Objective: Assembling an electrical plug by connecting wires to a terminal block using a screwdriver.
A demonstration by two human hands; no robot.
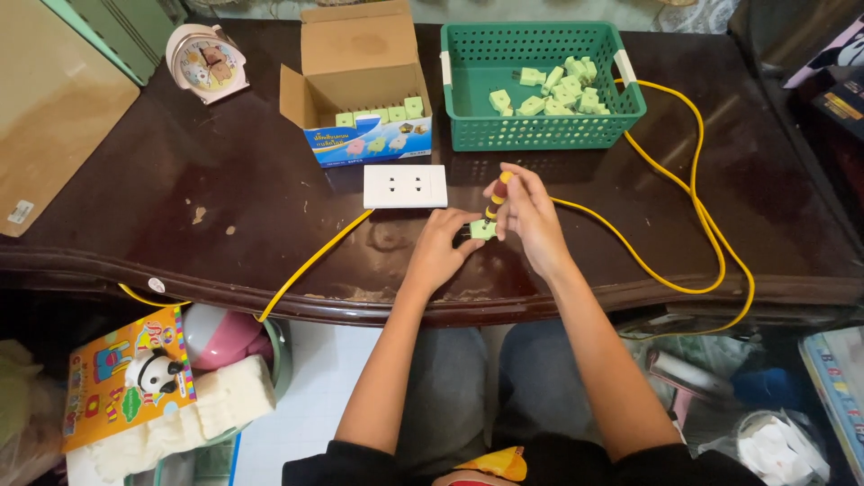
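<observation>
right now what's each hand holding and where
Left hand pinches the small green plug by its side; right hand holds the screwdriver by its handle.

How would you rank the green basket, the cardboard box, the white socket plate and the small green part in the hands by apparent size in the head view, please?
1. Green basket, largest.
2. Cardboard box, somewhat smaller.
3. White socket plate.
4. Small green part, held by the left hand while the right hand sets a screwdriver on it; smallest.

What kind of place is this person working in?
Probably a home workspace, not a factory: a worn dark wooden table, a toy-like alarm clock, and children's books and toys on the floor beside it.
</observation>
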